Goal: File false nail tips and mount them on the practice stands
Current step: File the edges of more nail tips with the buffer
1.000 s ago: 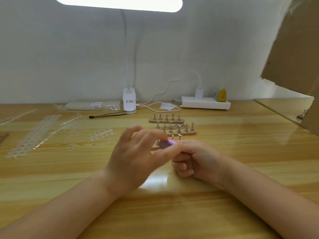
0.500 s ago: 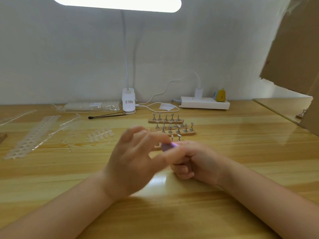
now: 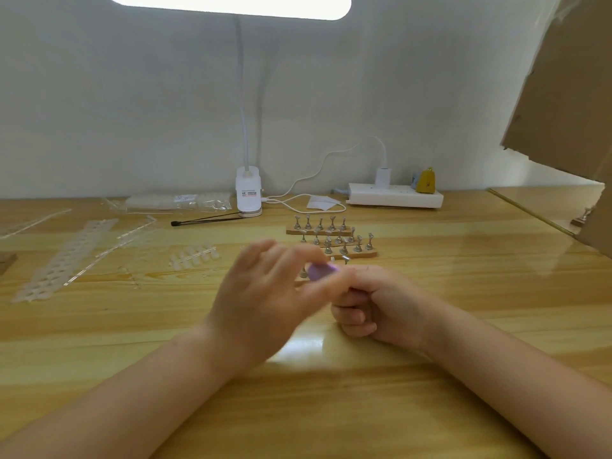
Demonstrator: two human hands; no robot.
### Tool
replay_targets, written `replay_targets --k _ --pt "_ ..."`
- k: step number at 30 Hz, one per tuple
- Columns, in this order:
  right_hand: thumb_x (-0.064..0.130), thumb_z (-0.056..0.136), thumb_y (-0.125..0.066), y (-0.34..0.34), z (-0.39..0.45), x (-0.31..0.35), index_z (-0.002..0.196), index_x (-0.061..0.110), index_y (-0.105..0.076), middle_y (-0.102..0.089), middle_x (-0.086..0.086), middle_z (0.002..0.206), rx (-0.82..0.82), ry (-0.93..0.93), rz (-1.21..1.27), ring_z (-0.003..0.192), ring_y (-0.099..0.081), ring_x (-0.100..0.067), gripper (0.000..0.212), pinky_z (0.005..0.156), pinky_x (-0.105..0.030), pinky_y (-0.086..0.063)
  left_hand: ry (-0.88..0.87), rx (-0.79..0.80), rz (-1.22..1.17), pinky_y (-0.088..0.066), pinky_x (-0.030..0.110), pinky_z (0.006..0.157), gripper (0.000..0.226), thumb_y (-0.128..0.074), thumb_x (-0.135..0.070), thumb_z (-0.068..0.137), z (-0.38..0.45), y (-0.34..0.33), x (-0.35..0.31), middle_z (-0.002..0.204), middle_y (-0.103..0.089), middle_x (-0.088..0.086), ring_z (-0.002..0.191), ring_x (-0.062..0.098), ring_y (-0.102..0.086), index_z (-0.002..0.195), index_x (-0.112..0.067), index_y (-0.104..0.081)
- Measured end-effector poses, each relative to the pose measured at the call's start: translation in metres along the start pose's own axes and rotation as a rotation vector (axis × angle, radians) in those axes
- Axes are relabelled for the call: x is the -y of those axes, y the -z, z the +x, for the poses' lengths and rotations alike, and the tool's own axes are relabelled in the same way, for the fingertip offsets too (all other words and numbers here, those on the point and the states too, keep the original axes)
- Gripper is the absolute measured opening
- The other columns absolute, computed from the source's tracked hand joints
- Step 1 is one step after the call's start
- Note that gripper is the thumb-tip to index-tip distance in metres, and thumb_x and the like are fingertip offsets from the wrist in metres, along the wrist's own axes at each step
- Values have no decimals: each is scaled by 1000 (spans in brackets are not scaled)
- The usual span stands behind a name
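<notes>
Nearest the camera, both forearms extend over the wooden desk (image 3: 463,293) and meet at its centre. The right hand (image 3: 381,306) rests on the desk with its fingers curled into the palm; index finger and thumb point forward, and whether they pinch a nail tip cannot be determined, since that area is blurred and partly covered. The left hand (image 3: 265,303) is raised just beside it, fingers loosely spread, and holds a small purple nail file (image 3: 320,271) between thumb and fingertips. The file lies against the forward end of the right index finger.

Directly behind the hands stand the practice stands (image 3: 334,238): wooden strips carrying rows of small upright metal holders, arranged in staggered rows. One further strip is largely hidden behind the hands.

Left of the stands, a short rack of clear false nail tips (image 3: 193,256) lies flat on the desk. Further left lies a long clear strip of empty tip frames (image 3: 66,260).

At the far edge, against the wall, are a clear bag of tips (image 3: 178,202), a black thin tool (image 3: 208,221), the white base of a desk lamp (image 3: 249,195) and a white power strip (image 3: 394,195) with a plugged charger. A cardboard panel (image 3: 569,94) occupies the upper right.
</notes>
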State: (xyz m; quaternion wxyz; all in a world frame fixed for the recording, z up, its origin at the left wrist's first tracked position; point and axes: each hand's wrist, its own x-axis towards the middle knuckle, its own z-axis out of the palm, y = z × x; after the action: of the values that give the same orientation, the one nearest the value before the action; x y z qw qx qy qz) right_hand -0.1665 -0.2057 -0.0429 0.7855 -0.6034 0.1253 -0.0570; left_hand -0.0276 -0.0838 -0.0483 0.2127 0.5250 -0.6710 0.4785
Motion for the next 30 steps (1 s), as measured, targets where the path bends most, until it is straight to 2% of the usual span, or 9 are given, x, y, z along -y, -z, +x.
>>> replay_targets --k 3,8,12,15,18,22,24,28,30 --pt "29 88 -51 -1 1 -1 63 22 -52 -26 7 54 -5 -6 13 46 -33 -8 26 39 -18 -23 104 -30 -2 -38 36 84 50 -66 2 80 -4 1 12 96 -69 4 69 19 -58 117 -31 -63" --pt "15 92 -46 -2 1 -1 61 25 -61 -36 8 53 -10 3 -37 47 -36 -8 35 40 -18 -24 -42 -33 -44 -38 32 90 46 -62 -4 86 -1 -2 -5 99 -70 2 74 16 -56 122 -33 -59" --pt "33 90 -52 -1 2 -1 65 20 -54 -25 5 56 -105 -4 87 46 -35 -8 28 37 -17 -24 209 112 32 -36 37 82 38 -60 -5 81 -7 -1 15 96 -69 5 69 25 -61 110 -27 -72" --pt "36 81 -63 -2 3 -1 61 18 -61 -28 6 52 -198 50 144 44 -35 -6 26 37 -16 -19 303 57 -27 -36 37 82 45 -72 -3 79 -5 -1 12 96 -67 2 66 21 -57 114 -30 -63" --pt "33 74 -68 -3 3 -2 64 15 -65 -30 6 51 -275 92 191 41 -32 -5 21 36 -16 -15 196 -66 -63 -38 34 79 43 -70 -6 84 -1 0 2 93 -67 0 65 15 -52 116 -30 -53" --pt "32 78 -66 -6 1 -3 76 11 -73 -41 0 62 -218 67 80 44 -30 -5 22 38 -18 -14 -59 -140 36 -39 31 84 34 -62 -9 87 2 0 -6 98 -54 -1 67 16 -55 112 -31 -57" --pt "30 72 -68 -6 1 -3 101 2 -70 -39 2 62 -221 53 90 45 -30 -5 40 36 -16 -16 -41 -117 79 -39 32 82 34 -56 -7 90 2 0 -2 95 -58 -1 65 17 -58 114 -31 -56" --pt "31 70 -68 -3 2 -2 76 12 -57 -30 7 52 -236 59 159 42 -30 -5 23 34 -15 -18 45 -76 64 -39 33 82 41 -55 -4 89 -2 2 10 83 -66 1 67 15 -55 118 -33 -52" --pt "31 77 -66 -3 1 -3 87 9 -58 -35 4 55 -203 62 130 43 -31 -5 25 37 -17 -16 2 -112 9 -39 31 85 42 -63 -5 85 0 2 1 90 -62 0 71 14 -51 115 -32 -54"
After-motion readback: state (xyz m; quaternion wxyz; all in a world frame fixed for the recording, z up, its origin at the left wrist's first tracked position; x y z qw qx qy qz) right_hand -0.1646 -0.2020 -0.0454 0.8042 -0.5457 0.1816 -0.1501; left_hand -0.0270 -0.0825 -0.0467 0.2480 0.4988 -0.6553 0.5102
